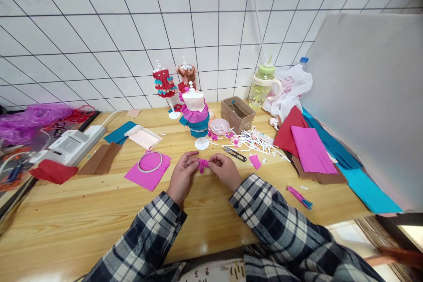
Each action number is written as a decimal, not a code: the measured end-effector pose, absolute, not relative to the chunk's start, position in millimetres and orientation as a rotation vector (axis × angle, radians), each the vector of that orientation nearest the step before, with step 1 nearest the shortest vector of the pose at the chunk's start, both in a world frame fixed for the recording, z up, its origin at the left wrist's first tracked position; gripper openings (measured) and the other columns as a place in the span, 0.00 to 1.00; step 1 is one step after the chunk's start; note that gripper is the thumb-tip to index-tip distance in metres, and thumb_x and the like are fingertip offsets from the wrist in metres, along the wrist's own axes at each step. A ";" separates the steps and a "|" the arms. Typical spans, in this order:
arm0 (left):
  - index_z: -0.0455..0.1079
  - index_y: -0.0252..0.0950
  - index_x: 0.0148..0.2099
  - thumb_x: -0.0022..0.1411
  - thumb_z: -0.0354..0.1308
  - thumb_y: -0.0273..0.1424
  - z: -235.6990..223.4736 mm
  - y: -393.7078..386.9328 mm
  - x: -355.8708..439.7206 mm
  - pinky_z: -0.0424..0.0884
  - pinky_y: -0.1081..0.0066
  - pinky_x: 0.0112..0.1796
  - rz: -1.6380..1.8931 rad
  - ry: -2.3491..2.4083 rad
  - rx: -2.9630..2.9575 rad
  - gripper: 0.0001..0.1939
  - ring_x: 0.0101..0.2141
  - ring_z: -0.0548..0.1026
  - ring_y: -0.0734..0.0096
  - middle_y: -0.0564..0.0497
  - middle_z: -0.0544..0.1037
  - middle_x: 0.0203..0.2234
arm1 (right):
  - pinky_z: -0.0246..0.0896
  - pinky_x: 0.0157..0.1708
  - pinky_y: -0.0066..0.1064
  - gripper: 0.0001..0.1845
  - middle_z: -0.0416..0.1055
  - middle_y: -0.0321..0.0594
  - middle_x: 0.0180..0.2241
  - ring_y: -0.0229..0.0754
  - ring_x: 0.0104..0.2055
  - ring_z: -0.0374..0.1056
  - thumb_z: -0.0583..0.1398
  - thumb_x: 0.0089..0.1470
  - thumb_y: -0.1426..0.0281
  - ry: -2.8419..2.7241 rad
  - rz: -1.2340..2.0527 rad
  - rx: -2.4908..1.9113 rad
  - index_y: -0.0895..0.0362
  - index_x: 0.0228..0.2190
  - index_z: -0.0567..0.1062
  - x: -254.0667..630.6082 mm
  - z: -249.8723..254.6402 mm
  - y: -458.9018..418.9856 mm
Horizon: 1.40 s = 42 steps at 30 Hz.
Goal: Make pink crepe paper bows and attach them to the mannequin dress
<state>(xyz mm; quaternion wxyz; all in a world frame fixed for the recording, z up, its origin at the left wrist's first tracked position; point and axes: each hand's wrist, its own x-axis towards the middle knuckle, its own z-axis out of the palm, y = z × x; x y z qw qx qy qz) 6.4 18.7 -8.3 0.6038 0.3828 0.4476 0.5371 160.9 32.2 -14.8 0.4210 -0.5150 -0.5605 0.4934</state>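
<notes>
Between my two hands is a small gathered piece of magenta crepe paper, pleated like a bow. My left hand pinches its left end between thumb and fingers. At the other end, my right hand is closed on it the same way. Just beyond stands a miniature dress form in a pale bodice with magenta and teal paper ruffles, on a round white base. Thread snips lie right of my right hand, near a magenta scrap.
Two more dressed forms, one with a red dress, stand by the tiled wall. A pink bowl, cardboard box, white strips and green-lidded jug are behind. Paper stacks lie right; a white ring and power strip left.
</notes>
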 end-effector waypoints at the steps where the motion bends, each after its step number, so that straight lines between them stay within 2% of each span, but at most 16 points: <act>1: 0.67 0.36 0.48 0.52 0.65 0.32 -8.3 18.6 6.4 0.67 0.73 0.37 1.227 1.020 0.893 0.21 0.32 0.74 0.73 0.52 0.77 0.32 | 0.56 0.24 0.27 0.07 0.67 0.32 0.22 0.35 0.23 0.60 0.59 0.46 0.65 -1.418 1.219 -1.297 0.56 0.25 0.70 161.0 -14.4 32.1; 7: 0.67 0.36 0.46 0.49 0.68 0.32 -7.3 17.9 6.8 0.67 0.74 0.34 1.217 1.096 0.932 0.22 0.29 0.74 0.75 0.54 0.77 0.29 | 0.55 0.23 0.26 0.06 0.64 0.30 0.20 0.34 0.22 0.59 0.58 0.46 0.66 -1.411 1.275 -1.297 0.56 0.24 0.68 161.6 -11.1 29.8; 12: 0.65 0.36 0.44 0.48 0.69 0.32 -8.3 18.4 7.7 0.67 0.74 0.33 1.189 1.112 0.924 0.23 0.29 0.75 0.74 0.53 0.78 0.28 | 0.62 0.29 0.28 0.09 0.70 0.34 0.27 0.36 0.28 0.65 0.60 0.47 0.65 -1.401 1.299 -1.190 0.56 0.31 0.71 160.6 -10.4 27.9; 17: 0.62 0.37 0.42 0.48 0.69 0.32 -7.6 18.5 8.8 0.68 0.73 0.35 1.256 1.077 0.855 0.22 0.29 0.75 0.74 0.53 0.77 0.29 | 0.62 0.28 0.29 0.10 0.68 0.34 0.24 0.36 0.26 0.64 0.61 0.46 0.62 -1.311 1.359 -1.189 0.56 0.26 0.70 162.4 -13.8 33.0; 22: 0.64 0.37 0.48 0.49 0.68 0.35 -2.9 20.8 1.0 0.69 0.71 0.35 1.068 1.141 1.075 0.25 0.33 0.76 0.69 0.51 0.77 0.31 | 0.63 0.30 0.30 0.09 0.70 0.35 0.26 0.38 0.28 0.66 0.62 0.46 0.63 -1.312 1.334 -1.170 0.56 0.28 0.71 166.6 -17.1 38.0; 27: 0.65 0.36 0.50 0.45 0.70 0.35 -2.1 21.6 -2.1 0.69 0.71 0.33 0.896 1.183 1.139 0.30 0.31 0.77 0.67 0.50 0.79 0.28 | 0.64 0.33 0.32 0.08 0.72 0.36 0.27 0.39 0.30 0.67 0.62 0.46 0.64 -1.368 1.295 -1.185 0.56 0.29 0.73 170.1 -16.6 40.1; 31: 0.64 0.36 0.51 0.48 0.69 0.36 -1.4 21.2 -1.5 0.69 0.70 0.37 0.984 1.110 1.025 0.29 0.33 0.77 0.68 0.49 0.80 0.31 | 0.64 0.33 0.32 0.08 0.73 0.36 0.28 0.39 0.30 0.68 0.62 0.46 0.64 -1.378 1.292 -1.169 0.56 0.29 0.73 170.6 -15.9 40.4; 36: 0.64 0.35 0.50 0.50 0.68 0.36 -0.1 22.9 -3.8 0.68 0.72 0.34 1.094 1.140 1.020 0.27 0.29 0.76 0.72 0.52 0.78 0.27 | 0.63 0.32 0.31 0.10 0.72 0.36 0.27 0.38 0.28 0.67 0.62 0.46 0.64 -1.429 1.354 -1.155 0.57 0.29 0.74 169.7 -16.8 38.8; 39: 0.63 0.35 0.53 0.52 0.66 0.38 1.4 23.3 -4.6 0.69 0.70 0.35 1.112 1.136 1.025 0.28 0.33 0.77 0.68 0.49 0.79 0.32 | 0.63 0.32 0.31 0.09 0.73 0.36 0.27 0.37 0.29 0.67 0.62 0.47 0.64 -1.439 1.286 -1.184 0.57 0.30 0.74 170.7 -15.8 38.8; 42: 0.64 0.35 0.52 0.52 0.65 0.41 4.4 22.9 -6.3 0.67 0.73 0.30 1.063 1.203 1.068 0.28 0.33 0.77 0.67 0.48 0.78 0.32 | 0.64 0.33 0.31 0.09 0.74 0.37 0.29 0.38 0.30 0.67 0.62 0.47 0.63 -1.414 1.213 -1.195 0.56 0.30 0.74 173.1 -14.6 40.4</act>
